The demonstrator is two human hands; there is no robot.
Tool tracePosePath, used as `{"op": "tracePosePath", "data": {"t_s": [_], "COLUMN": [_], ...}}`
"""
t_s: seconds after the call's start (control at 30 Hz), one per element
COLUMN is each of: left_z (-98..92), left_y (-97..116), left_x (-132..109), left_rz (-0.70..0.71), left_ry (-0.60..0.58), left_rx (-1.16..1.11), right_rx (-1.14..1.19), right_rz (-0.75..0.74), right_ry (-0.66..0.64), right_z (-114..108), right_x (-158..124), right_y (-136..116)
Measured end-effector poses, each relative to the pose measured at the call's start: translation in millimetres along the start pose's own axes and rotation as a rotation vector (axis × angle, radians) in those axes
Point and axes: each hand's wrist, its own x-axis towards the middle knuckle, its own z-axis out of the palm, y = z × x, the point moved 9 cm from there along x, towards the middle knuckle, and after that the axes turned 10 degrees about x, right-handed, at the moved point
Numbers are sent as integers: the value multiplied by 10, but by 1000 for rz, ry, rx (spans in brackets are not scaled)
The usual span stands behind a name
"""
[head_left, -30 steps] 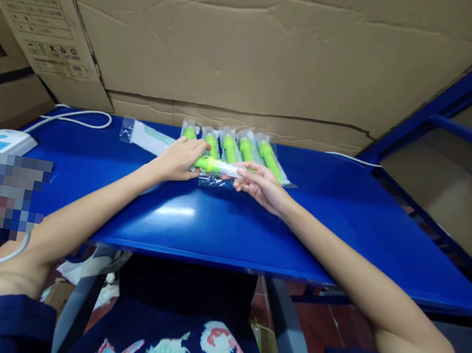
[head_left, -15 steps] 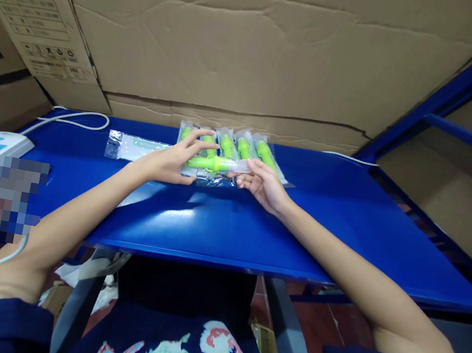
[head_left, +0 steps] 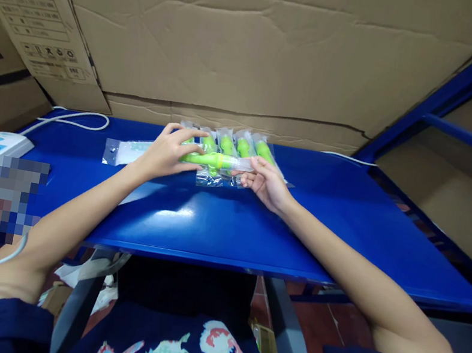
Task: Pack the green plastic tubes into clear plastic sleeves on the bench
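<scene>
A green stick-shaped item (head_left: 205, 160) with a yellow ring and a clear right end lies level above the blue table (head_left: 226, 229). My right hand (head_left: 266, 183) is closed on its clear end between thumb and fingers. My left hand (head_left: 174, 151) is at the green end, its fingers apart and curved around that end without visibly closing on it. Behind the item several green pieces in clear bags (head_left: 244, 145) lie side by side. A flat clear packet with a whitish inside (head_left: 130, 152) lies left of my left hand, partly hidden by it.
A white power strip (head_left: 6, 145) with a cable stands at the left edge, beside a blurred-out patch. Cardboard (head_left: 257, 58) walls the back and left. A blue metal frame (head_left: 453, 87) rises on the right. A thin white cable (head_left: 349, 157) runs along the back edge.
My left hand has shifted slightly left along the green item. The item and my right hand have moved a little to the right. The flat packet at left has shifted slightly.
</scene>
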Motion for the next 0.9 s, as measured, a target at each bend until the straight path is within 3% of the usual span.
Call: {"op": "tracePosePath", "data": {"t_s": [0.07,0.23,0.3,0.43,0.6,0.73,0.9], "left_z": [38,324,389,379,266,264,252], "left_y": [-32,-77,-92,-124,-245,-293,-200], "left_x": [-13,-95,-109,-81,-72,-92,-67], "left_rz": [-16,14,22,4,-147,-192,-112], "left_ry": [-57,-345,-386,-323,-217,-265,-275], "left_rx": [23,-14,-38,-61,85,147,123], "right_rx": [6,19,17,-1,-26,-31,-40], "right_rz": [-4,-2,10,17,14,1,-1], "right_ry": [24,70,80,56,8,-16,-1], "right_z": [-25,-69,-76,-57,-34,-9,3], "right_x": [7,21,19,14,18,15,7], "right_y": [-9,-8,3,0,-21,-34,-31]}}
